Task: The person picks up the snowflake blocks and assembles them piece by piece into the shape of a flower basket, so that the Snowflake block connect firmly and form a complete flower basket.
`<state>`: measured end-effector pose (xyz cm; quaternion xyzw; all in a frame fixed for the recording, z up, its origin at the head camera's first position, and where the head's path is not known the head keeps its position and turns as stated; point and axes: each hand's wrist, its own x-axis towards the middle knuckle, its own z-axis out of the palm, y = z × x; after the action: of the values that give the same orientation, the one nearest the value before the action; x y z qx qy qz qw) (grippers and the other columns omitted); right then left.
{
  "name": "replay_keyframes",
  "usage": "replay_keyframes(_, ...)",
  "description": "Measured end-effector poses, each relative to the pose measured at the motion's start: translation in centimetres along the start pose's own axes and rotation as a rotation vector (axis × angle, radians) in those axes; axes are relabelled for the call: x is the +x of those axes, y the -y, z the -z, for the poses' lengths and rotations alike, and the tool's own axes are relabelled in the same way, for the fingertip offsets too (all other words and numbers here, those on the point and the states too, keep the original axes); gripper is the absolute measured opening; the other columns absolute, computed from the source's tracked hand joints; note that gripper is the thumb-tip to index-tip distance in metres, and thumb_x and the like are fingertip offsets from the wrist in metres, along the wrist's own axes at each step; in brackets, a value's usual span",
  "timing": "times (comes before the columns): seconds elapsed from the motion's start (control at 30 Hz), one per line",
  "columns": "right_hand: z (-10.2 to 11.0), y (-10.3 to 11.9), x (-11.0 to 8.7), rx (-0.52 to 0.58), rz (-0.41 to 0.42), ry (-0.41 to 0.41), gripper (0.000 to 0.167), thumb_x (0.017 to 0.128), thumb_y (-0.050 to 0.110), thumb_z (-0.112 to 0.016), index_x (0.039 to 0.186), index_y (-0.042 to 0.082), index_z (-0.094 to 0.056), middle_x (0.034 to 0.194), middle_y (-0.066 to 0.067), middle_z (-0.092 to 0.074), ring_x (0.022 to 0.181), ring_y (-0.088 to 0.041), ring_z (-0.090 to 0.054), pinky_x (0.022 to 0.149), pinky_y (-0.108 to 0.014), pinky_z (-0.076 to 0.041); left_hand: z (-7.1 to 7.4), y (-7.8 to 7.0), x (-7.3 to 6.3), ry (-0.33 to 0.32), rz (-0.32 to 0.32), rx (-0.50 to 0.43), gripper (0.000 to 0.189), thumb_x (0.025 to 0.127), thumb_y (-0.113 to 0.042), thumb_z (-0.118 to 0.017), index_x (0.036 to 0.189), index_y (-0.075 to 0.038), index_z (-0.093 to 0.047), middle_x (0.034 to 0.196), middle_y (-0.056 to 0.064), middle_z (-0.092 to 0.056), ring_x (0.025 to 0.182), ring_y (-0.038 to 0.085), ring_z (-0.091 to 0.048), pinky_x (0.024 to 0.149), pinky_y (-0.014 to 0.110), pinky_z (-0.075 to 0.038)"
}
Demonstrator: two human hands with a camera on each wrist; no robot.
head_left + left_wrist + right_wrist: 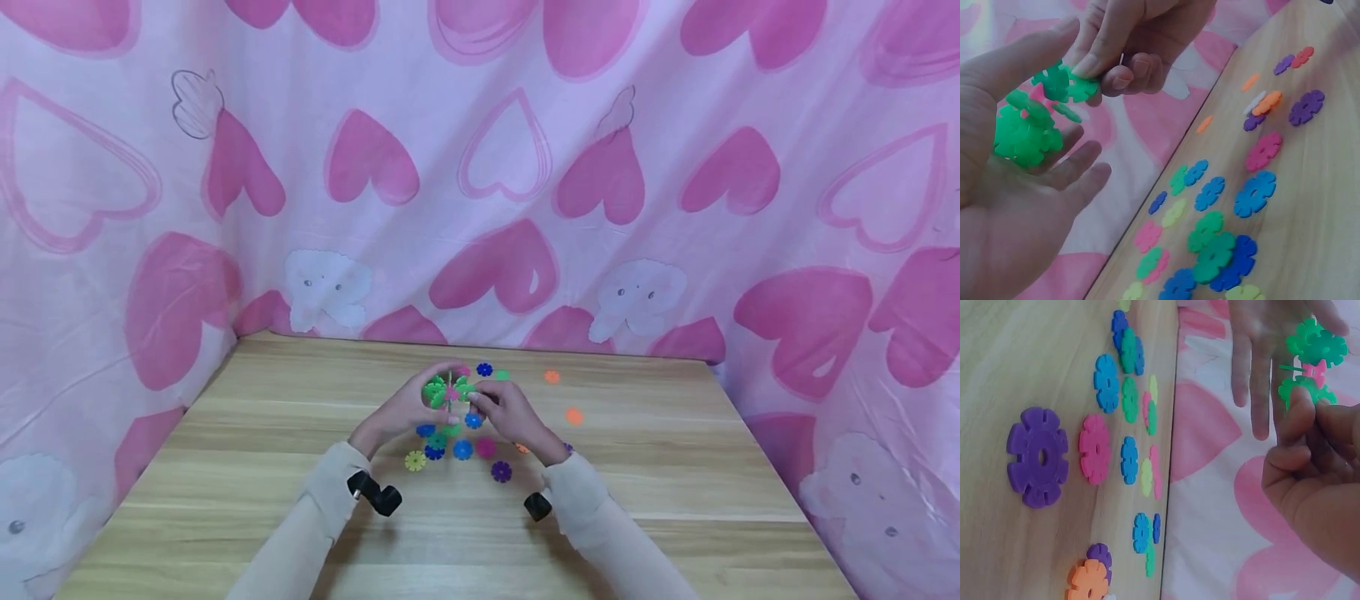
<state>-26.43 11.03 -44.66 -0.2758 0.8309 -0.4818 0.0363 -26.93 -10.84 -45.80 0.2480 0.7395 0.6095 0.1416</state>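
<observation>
"Checking my feed: where's the green-and-pink cluster point(1034, 114)?"

"Crosswise between both hands, just right of the left hand point(405, 408). I see the right hand point(513, 410) pinching its right-end green disc point(1082, 89); the left's fingers extend nearly straight. Whether they touch it, I can't tell."

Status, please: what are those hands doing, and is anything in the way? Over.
Right hand pinches a green notched disc. Left hand spread around the green-and-pink disc cluster. Loose discs on tabletop; nothing seems in the way.
</observation>
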Motion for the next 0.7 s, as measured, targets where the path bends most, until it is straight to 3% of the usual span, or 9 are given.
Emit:
replay_keyframes(0.1, 0.1, 0.1, 0.1, -0.051, -0.014, -0.009, 0.03, 0.103, 0.011, -0.053, 0.076, 0.005, -0.064, 0.069, -0.012, -0.061, 0.057, -0.01, -0.045, 0.054, -0.019, -0.04, -0.1, 0.3, 0.1, -0.037, 0.022, -0.003, 0.076, 0.086, -0.012, -0.079, 0.15, -0.027, -0.04, 0.152, 0.003, -0.042, 0.131, 0.028, -0.049, 0.11, 0.048, -0.044)
replay_keyframes(0.17, 0.4, -0.1, 0.2, -0.064, -0.03, -0.01, 0.025, 0.103, 0.012, -0.054, 0.085, 0.004, -0.069, 0.075, -0.018, -0.065, 0.059, -0.008, -0.048, 0.055, -0.021, -0.044, -0.1, 0.4, 0.1, -0.06, 0.034, -0.01, 0.074, 0.085, -0.013, -0.079, 0.148, -0.025, -0.042, 0.15, 0.005, -0.043, 0.129, 0.029, -0.05, 0.11, 0.048, -0.045)
replay_keyframes(0.3, 1.7, -1.1, 1.0, -0.058, -0.123, -0.069, 0.02, 0.101, 0.012, -0.058, 0.11, 0.001, -0.072, 0.094, -0.022, -0.071, 0.073, -0.016, -0.06, 0.062, -0.024, -0.051, 0.2, 0.2, -0.1, -0.116, 0.036, -0.002, 0.073, 0.083, -0.016, -0.08, 0.146, -0.017, -0.044, 0.147, 0.008, -0.045, 0.129, 0.03, -0.05, 0.111, 0.048, -0.044)
replay_keyframes(0.43, 2.9, -3.6, 2.6, -0.162, -0.251, -0.144, 0.023, 0.099, 0.008, -0.058, 0.118, 0.0, -0.069, 0.103, -0.018, -0.07, 0.081, -0.021, -0.06, 0.065, -0.028, -0.051, 0.4, 0.3, -0.4, -0.152, 0.036, 0.02, 0.072, 0.083, -0.013, -0.079, 0.146, -0.012, -0.044, 0.148, 0.01, -0.044, 0.131, 0.032, -0.047, 0.113, 0.054, -0.039)
replay_keyframes(0.57, 3.0, -6.3, 3.8, -0.276, -0.411, -0.075, 0.035, 0.1, 0.009, -0.056, 0.134, 0.003, -0.058, 0.126, -0.017, -0.062, 0.111, -0.031, -0.061, 0.089, -0.043, -0.056, 0.2, 0.6, -0.4, -0.141, 0.035, 0.001, 0.071, 0.083, -0.01, -0.078, 0.146, -0.013, -0.043, 0.149, 0.011, -0.042, 0.131, 0.033, -0.046, 0.113, 0.054, -0.039)
replay_keyframes(0.63, 2.8, -7.4, 4.3, -0.309, -0.491, -0.03, 0.04, 0.102, 0.014, -0.055, 0.141, 0.01, -0.053, 0.138, -0.015, -0.054, 0.127, -0.034, -0.053, 0.102, -0.051, -0.05, 0.1, 0.6, -0.4, -0.129, 0.034, -0.02, 0.071, 0.083, -0.007, -0.077, 0.146, -0.014, -0.043, 0.149, 0.012, -0.041, 0.129, 0.033, -0.048, 0.112, 0.054, -0.04)
replay_keyframes(0.7, 2.5, -8.2, 4.7, -0.333, -0.537, -0.004, 0.04, 0.103, 0.015, -0.053, 0.143, 0.014, -0.051, 0.143, -0.012, -0.048, 0.134, -0.035, -0.047, 0.107, -0.056, -0.045, -0.1, 0.6, -0.3, -0.124, 0.033, -0.02, 0.071, 0.083, -0.008, -0.077, 0.145, -0.016, -0.044, 0.149, 0.01, -0.041, 0.128, 0.031, -0.049, 0.112, 0.052, -0.04)
